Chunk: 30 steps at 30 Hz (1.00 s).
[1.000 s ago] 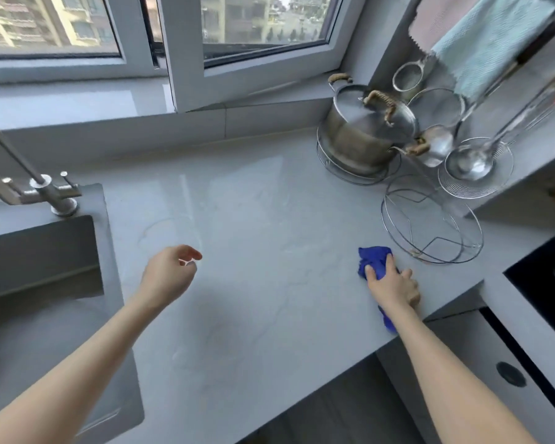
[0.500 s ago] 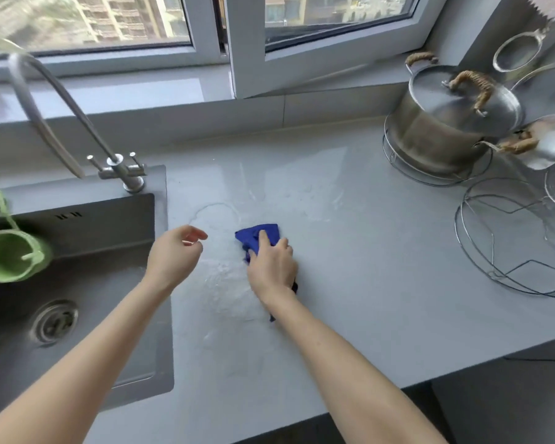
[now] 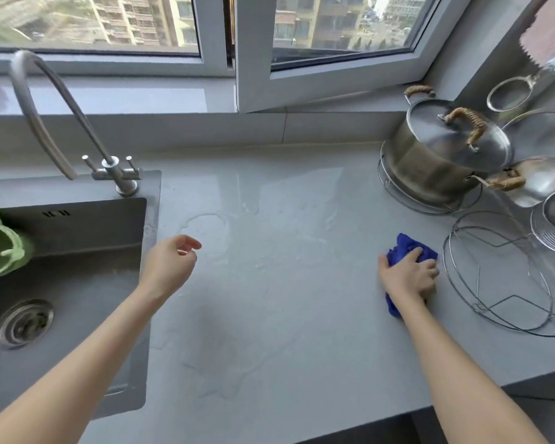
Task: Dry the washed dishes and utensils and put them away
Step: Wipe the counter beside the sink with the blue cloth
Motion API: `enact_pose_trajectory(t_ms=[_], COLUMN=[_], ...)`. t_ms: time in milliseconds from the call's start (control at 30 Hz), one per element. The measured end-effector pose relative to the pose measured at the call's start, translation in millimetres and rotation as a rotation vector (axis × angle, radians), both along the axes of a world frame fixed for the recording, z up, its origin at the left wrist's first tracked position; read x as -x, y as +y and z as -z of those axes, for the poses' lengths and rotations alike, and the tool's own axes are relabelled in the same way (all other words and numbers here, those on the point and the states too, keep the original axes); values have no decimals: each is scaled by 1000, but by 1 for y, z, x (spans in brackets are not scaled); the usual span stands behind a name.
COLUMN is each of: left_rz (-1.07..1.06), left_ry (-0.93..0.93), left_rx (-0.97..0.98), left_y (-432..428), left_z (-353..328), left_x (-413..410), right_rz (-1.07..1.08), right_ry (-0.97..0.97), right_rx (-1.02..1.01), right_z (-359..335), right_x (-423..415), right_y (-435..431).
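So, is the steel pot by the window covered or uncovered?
Covered. The lid lies across the top of the steel pot, and its inside is hidden.

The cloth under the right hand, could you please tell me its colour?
The cloth is royal blue; head view shows it.

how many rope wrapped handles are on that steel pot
3. The back handle sits at the pot's far rim, the lid handle on top, and the side handle at its near right. None seems hidden.

Head view, close, facing down-forward over countertop (image 3: pixel 285 299)
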<state>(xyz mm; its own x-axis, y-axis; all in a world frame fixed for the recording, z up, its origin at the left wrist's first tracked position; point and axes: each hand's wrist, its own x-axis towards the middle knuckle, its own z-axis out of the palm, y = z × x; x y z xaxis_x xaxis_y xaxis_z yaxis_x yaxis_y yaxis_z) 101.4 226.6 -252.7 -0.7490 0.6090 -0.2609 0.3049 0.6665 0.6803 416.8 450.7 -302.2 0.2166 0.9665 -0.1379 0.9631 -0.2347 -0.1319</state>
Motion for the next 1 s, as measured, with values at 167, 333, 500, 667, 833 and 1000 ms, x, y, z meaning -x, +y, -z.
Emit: enact_pose_trajectory(t_ms=[167, 333, 500, 667, 833, 1000], left_rz=[-54, -194, -324, -396, -402, -372], left_ry=[16, 36, 56, 34, 36, 1], left_rx=[-15, -34, -17, 15, 3, 56], left_y=[-2, -35, -83, -117, -133, -142], left_z=[5, 2, 0, 9, 16, 32], left_x=[12, 38, 56, 73, 90, 94], right_rz=[-266, -704, -1001, -972, -432, -260], right_ry=[10, -24, -43, 360, 299, -2], right_rx=[-33, -17, 40, 23, -214, -74], right_z=[-1, 8, 6, -8, -9, 9], right_x=[99, 213, 284, 287, 218, 185], right_y=[1, -71, -132, -126, -20, 21])
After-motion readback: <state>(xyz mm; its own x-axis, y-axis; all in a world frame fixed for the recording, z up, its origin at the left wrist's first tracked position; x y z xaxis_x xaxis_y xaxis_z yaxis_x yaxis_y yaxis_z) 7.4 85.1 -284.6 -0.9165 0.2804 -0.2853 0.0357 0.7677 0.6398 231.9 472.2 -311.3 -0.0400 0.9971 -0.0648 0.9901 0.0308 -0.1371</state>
